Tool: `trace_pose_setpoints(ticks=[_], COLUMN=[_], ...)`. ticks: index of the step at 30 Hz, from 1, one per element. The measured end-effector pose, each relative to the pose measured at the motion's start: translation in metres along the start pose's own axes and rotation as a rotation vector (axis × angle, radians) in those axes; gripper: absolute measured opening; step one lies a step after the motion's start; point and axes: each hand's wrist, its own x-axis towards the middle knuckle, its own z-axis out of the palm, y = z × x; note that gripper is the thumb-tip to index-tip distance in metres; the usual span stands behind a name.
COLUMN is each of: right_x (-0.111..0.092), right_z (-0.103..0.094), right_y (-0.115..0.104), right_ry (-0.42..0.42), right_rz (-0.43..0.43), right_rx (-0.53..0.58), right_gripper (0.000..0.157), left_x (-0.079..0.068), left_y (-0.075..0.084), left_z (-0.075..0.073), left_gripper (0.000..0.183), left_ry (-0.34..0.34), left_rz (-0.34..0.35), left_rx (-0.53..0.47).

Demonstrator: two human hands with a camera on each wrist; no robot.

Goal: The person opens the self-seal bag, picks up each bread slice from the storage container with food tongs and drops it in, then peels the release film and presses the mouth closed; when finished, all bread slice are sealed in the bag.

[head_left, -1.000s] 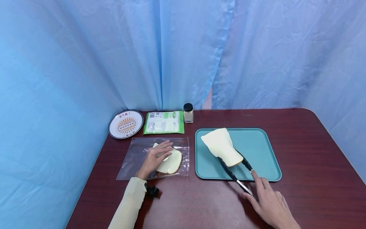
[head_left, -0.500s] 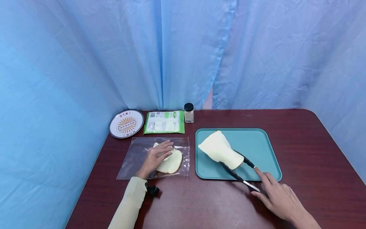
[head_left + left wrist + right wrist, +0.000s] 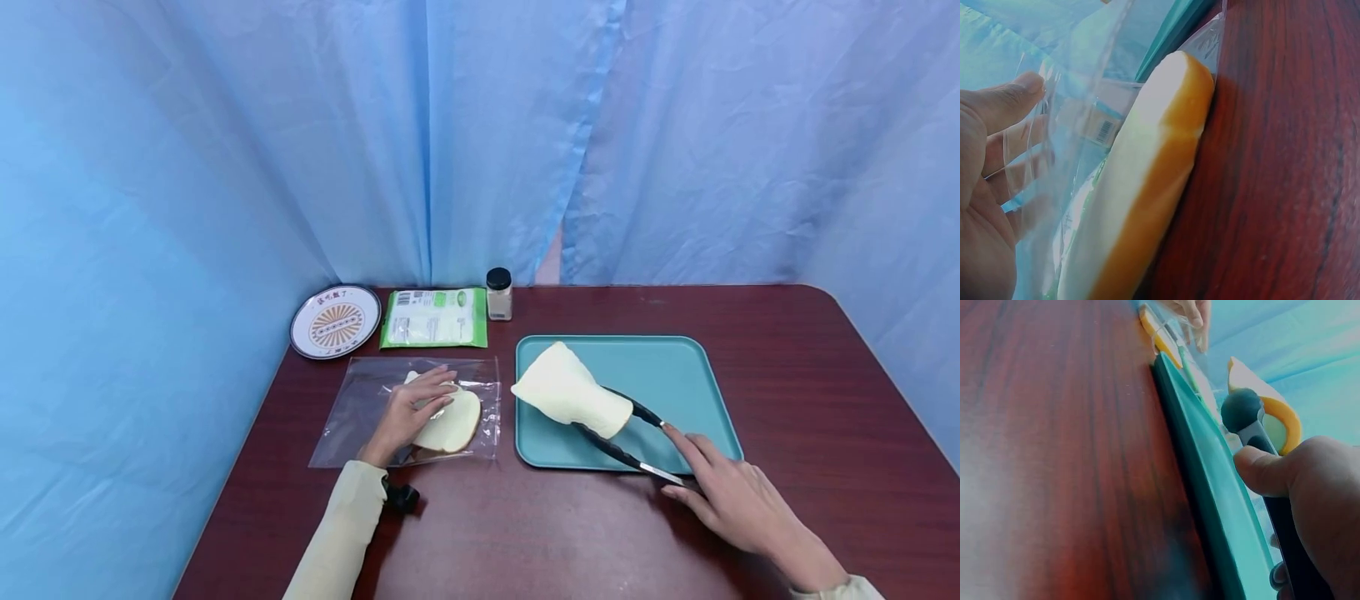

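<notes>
My left hand point(image 3: 405, 412) holds the upper film of a clear plastic bag point(image 3: 352, 417), with the thumb on one side and the fingers seen through the film in the left wrist view. Inside the bag lies a bread slice point(image 3: 453, 423), its brown crust point(image 3: 1163, 187) plain from the left wrist. My right hand point(image 3: 738, 496) grips black-and-steel tongs point(image 3: 618, 454) by the arms. Between the tongs' tips a second bread slice point(image 3: 566, 387) is squeezed into a curve, over the left part of a teal tray point(image 3: 675, 375).
Behind the bag lie a patterned plate point(image 3: 336, 322) and a green-and-white packet point(image 3: 435, 318). A black-lidded jar point(image 3: 498, 294) stands beside the packet. Blue curtains point(image 3: 510, 142) enclose the dark red table point(image 3: 540, 533) at the back and sides.
My right hand has moved right and the tongs have turned, so the held slice now points further left toward the bag. The left hand keeps its place on the bag.
</notes>
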Motion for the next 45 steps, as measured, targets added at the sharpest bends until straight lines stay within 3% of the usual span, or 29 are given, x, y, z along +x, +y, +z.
trace_pose_setpoints(ticks=[11, 15, 21, 32, 45], right_x=[0.011, 0.019, 0.031, 0.047, 0.063], right_z=[0.004, 0.007, 0.009, 0.013, 0.02], right_y=[0.008, 0.009, 0.007, 0.003, -0.002], right_ry=[-0.07, -0.073, -0.144, -0.191, -0.209], right_rz=[-0.051, -0.101, -0.128, -0.18, -0.246], right_rx=[0.077, 0.082, 0.112, 0.105, 0.06], right_gripper=[0.081, 0.081, 0.077, 0.076, 0.077], left_x=[0.004, 0.006, 0.007, 0.007, 0.004], left_y=[0.003, 0.018, 0.039, 0.036, 0.038], left_z=[0.002, -0.001, -0.008, -0.007, -0.009], left_gripper=[0.021, 0.021, 0.021, 0.02, 0.021], left_ry=[0.006, 0.0, -0.01, 0.005, -0.011], left_rz=[-0.033, -0.036, -0.019, 0.014, -0.044], left_rx=[0.0, 0.0, -0.001, 0.026, 0.024])
